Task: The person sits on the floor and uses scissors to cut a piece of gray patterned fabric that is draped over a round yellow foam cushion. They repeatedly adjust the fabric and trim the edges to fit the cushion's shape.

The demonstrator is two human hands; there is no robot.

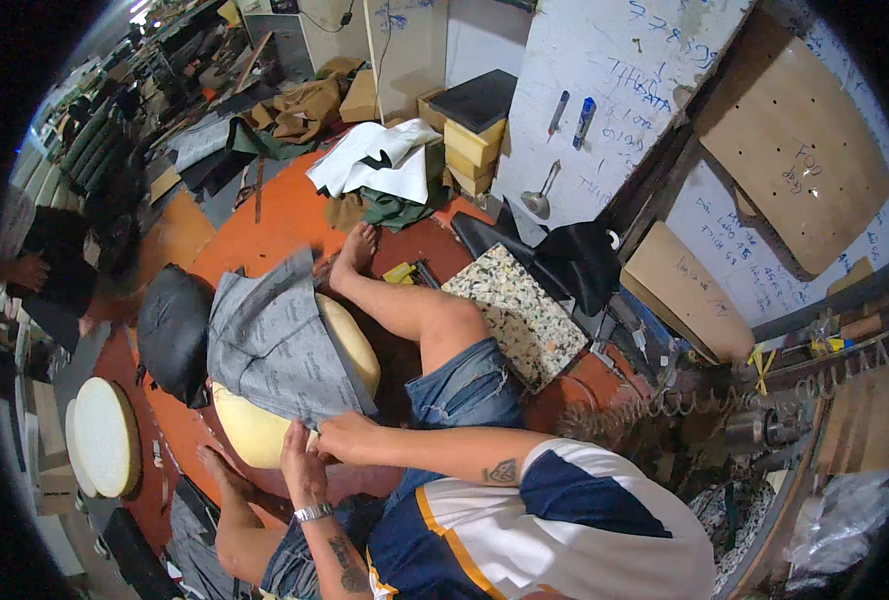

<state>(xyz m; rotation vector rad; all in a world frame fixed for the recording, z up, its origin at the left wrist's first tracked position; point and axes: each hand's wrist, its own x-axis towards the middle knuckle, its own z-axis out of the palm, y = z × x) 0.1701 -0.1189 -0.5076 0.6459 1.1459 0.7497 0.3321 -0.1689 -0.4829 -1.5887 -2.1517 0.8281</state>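
A rounded yellow foam cushion (250,425) lies in front of me, partly covered by a grey printed fabric sheet (280,325). The sheet's near corner reaches both my hands at the cushion's near edge. My right hand (350,438) is closed on that corner. Close against it, my left hand (302,465), with a metal-band watch on its wrist, has its fingers curled; a small pale bit shows between the hands, too small to name. Beyond the cushion's left side rests a black stuffed cushion (175,335). My bare legs spread around the work.
Round pale foam discs (105,437) stand at the left. A speckled foam block (515,315) lies right of my knee, beside black material (575,260). White and green cloth (380,165) and stacked yellow foam blocks (473,150) sit farther back. Another person's hand (30,272) shows far left.
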